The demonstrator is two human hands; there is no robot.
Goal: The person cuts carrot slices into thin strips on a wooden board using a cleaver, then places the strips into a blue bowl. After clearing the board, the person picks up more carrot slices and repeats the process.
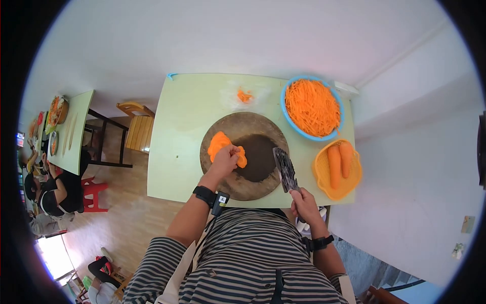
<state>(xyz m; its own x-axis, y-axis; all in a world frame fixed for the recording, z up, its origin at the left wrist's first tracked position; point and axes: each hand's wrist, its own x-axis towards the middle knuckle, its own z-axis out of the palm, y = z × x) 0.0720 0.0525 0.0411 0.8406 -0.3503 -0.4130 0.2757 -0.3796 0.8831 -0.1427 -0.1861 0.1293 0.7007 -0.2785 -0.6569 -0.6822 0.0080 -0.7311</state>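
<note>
On a round wooden chopping board (212, 175) lies a pile of thin orange carrot slices (218, 143). My left hand (226, 161) is over the pile with its fingers closed on some of the slices. My right hand (305, 203) grips the handle of a cleaver (285, 169) at the board's right edge. The cleaver's dark, wet-looking blade points away from me, apart from the carrot slices. The middle of the board has a dark, damp patch.
A blue basin (284, 112) of shredded carrot stands at the table's back right. Below it, a yellow basket (319, 177) holds two whole carrots (334, 166). Carrot scraps (244, 96) lie behind the board. A wooden chair (139, 126) and seated people are leftward.
</note>
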